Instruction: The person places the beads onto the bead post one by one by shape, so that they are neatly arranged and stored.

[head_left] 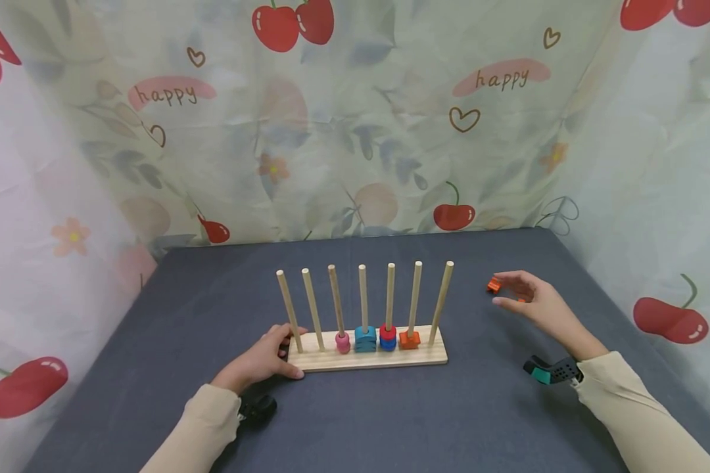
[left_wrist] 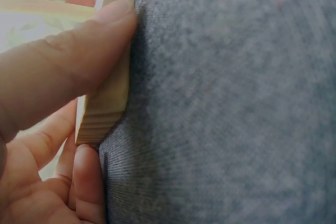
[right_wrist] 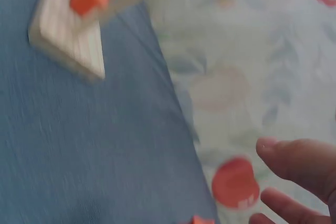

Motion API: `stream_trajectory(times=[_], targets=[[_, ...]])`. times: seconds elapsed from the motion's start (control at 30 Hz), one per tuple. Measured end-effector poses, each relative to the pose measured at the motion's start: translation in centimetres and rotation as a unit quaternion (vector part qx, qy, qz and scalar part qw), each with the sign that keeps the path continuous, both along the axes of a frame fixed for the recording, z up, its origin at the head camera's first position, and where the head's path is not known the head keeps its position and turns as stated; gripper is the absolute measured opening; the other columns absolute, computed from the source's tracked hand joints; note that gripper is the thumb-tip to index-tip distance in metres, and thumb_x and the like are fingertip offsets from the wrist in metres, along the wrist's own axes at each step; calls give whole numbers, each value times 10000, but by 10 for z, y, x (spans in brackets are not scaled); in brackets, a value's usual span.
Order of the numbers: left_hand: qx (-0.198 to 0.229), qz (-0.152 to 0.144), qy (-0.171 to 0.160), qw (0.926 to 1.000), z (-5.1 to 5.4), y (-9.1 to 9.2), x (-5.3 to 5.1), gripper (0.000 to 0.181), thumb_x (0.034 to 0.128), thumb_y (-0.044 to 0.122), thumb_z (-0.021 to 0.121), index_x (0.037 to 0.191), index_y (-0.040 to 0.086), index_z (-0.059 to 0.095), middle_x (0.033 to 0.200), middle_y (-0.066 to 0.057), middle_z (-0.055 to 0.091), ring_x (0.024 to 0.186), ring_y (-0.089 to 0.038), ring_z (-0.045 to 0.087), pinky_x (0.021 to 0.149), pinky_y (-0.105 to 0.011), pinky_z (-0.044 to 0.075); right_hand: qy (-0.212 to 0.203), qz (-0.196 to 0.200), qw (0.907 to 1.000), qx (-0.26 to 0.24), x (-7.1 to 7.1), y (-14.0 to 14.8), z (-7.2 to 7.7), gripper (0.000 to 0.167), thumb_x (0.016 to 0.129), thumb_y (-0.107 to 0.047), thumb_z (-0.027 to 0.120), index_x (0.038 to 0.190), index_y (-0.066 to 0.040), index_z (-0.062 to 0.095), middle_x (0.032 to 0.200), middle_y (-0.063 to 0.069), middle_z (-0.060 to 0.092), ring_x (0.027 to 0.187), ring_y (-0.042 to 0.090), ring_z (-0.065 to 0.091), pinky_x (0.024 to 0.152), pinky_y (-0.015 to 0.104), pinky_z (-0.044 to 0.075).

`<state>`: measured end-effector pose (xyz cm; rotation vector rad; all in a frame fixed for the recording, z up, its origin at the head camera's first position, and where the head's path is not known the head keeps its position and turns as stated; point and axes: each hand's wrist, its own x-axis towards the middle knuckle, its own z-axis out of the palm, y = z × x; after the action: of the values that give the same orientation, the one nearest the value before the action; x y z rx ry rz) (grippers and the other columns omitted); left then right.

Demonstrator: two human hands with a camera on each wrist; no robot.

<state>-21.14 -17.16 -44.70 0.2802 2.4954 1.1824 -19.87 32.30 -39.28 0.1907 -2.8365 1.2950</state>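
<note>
A wooden peg board (head_left: 319,360) with several upright pegs stands on the dark cloth. From left to right, some pegs carry a pink bead (head_left: 343,342), teal pieces (head_left: 365,339), a red bead (head_left: 387,332) over a blue bead (head_left: 388,343), and orange pieces (head_left: 410,340). My left hand (head_left: 261,358) grips the board's left end, thumb along the front edge, as the left wrist view also shows. Right of the board, my right hand (head_left: 535,303) hovers, thumb and fingers apart. An orange piece (head_left: 494,285) lies by its fingertips; another orange bit (head_left: 521,300) shows partly behind the hand.
Dark grey cloth (head_left: 361,420) covers the table. A patterned curtain (head_left: 355,151) hangs behind and along both sides. Each wrist wears a black strap, the right strap (head_left: 559,371) carrying a green part. The two leftmost pegs and the rightmost peg (head_left: 442,302) are bare.
</note>
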Motion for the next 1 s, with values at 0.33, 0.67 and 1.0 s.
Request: stream_trajectory(times=[0.33, 0.67, 1.0], targets=[[-57, -110, 102, 9999, -2, -2, -1, 718, 673, 149, 887, 1303, 125, 543, 1179, -116, 461, 1061, -251, 416, 895, -414, 383, -593, -686, 9954, 311, -14, 44, -19, 796, 900, -455, 650, 1465, 16, 344, 1481, 304, 340, 1339, 480, 349, 997, 615, 342], [-24, -61, 45, 10000, 1, -2, 0, 720, 673, 144, 885, 1306, 122, 543, 1176, -118, 461, 1062, -258, 415, 900, -430, 384, -842, -768, 9919, 569, -24, 59, -39, 684, 914, -297, 671, 1382, 121, 399, 1364, 365, 442, 1222, 491, 459, 960, 577, 391], [-8, -16, -38, 10000, 0, -2, 0, 721, 679, 150, 883, 1312, 135, 538, 1191, -118, 455, 1075, -266, 410, 908, -445, 376, -500, -1018, 9909, 721, -26, 60, -43, 521, 891, -298, 701, 1212, 89, 563, 1152, 300, 600, 969, 349, 581, 752, 382, 461]])
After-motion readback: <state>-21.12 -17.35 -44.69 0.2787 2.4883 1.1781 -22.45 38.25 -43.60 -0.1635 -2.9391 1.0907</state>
